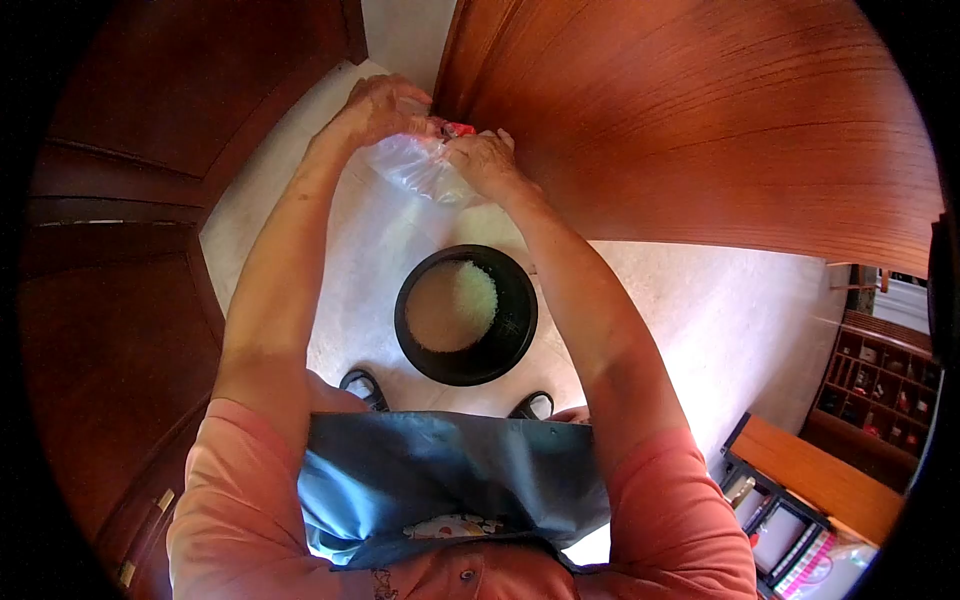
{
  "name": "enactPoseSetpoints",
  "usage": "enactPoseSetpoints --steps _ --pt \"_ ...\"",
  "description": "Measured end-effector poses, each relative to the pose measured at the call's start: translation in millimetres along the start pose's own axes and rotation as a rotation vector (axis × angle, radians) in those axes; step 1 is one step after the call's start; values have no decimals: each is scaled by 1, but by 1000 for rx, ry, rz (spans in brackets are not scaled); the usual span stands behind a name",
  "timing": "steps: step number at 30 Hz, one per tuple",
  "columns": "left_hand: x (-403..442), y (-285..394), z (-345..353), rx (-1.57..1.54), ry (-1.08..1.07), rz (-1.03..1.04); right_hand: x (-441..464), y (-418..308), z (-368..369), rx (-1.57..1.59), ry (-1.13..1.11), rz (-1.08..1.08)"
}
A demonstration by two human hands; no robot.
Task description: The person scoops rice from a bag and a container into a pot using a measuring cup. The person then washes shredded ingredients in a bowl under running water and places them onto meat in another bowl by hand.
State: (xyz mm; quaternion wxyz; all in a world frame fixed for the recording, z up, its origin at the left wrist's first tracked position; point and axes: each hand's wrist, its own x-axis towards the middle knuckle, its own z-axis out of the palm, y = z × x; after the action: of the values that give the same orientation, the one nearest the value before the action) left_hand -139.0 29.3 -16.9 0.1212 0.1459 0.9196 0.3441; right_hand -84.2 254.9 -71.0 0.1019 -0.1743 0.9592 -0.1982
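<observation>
Both my left hand (pixel 378 110) and right hand (pixel 484 160) seemingly grip a plastic bag (pixel 412 168); a black pot (pixel 516 332) of rice (pixel 472 295) sits inside the floor's (pixel 720 300) edges.

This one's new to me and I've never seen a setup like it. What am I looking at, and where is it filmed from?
There is no machine here: a person works bare-handed, wearing a camera on their head. The single picture looks forward and down past their own arms; the view is strongly curved, with dark corners.

The left hand and right hand hold a clear plastic bag between them, near some red on it. The exact finger grip is hard to make out.

Below, on the pale floor, stands a round black pot with white grains inside, partly shaded. The person's sandalled feet are either side of it. Brown wooden panels flank the scene.
</observation>
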Motion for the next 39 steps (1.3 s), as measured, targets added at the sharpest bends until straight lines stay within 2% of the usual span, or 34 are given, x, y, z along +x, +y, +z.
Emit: enactPoseSetpoints --steps 1,2,4,5,6,7,8,9,10,11,12,13,15,18,19,21,22,24,27,29,30,31,33,34,37,38,39 --pt "-4 1 -4 -15 -106 56 -2 2 2 51 11 9" --pt "-14 4 1 358 -150 91 -4 3 4 55 35 -2" --pt "-23 0 10 398 -117 88 -6 1 3 62 87 -27" --pt "-27 -3 19 417 -106 89 -5 2 1 -5 39 -44" --pt "-33 -15 35 383 -7 133 -6 -7 -14 -70 -15 -54" --pt "-35 -22 39 319 -39 67 -9 -13 -23 -134 -73 -63" --pt "-28 -30 41 257 -72 2 -10 -18 -25 -58 -27 -71" --pt "-23 -31 45 196 -102 -57 -8 -15 -19 -86 122 -142" --pt "-22 -20 37 334 -126 -43 -7 -12 -11 -116 271 -211" --pt "-22 -31 43 329 -28 42 -9 -5 -5 -148 419 -280" --pt "-19 -46 49 368 21 108 -20 -15 -29 -230 495 -355" --pt "-14 -55 54 406 74 173 -35 -23 -51 -228 405 -341" --pt "-12 -49 49 378 36 184 -68 -26 -84 -216 225 -307" --pt "-9 -37 45 351 -25 194 -103 12 -82 -117 -164 16" --pt "-8 -33 43 347 -40 194 -116 32 -69 -47 -175 150" --pt "-8 -25 46 367 3 189 -143 83 -18 -131 -340 163" --pt "-8 -28 51 389 40 212 -151 102 7 -284 -494 41" --pt "-9 -28 54 379 78 200 -169 102 30 -343 -436 13" --pt "-14 -17 50 315 49 74 -181 92 36 -214 -592 106" --pt "-12 -10 49 305 -12 -26 -185 108 58 -202 -599 148" --pt "-10 -22 53 297 2 23 -187 121 71 -201 -601 170" --pt "-8 -34 56 285 12 72 -192 133 79 -189 -483 96" --pt "-22 -18 47 75 37 153 -199 148 89 -164 -254 -48" --pt "-21 -20 46 37 30 162 -193 133 79 -160 -194 144" --pt "-23 -24 47 -48 13 181 -178 112 32 -227 -232 181" --pt "-24 -24 46 -48 11 185 -176 115 25 -205 -136 85" --pt "-24 -26 44 -48 9 191 -172 106 13 -114 -115 106"
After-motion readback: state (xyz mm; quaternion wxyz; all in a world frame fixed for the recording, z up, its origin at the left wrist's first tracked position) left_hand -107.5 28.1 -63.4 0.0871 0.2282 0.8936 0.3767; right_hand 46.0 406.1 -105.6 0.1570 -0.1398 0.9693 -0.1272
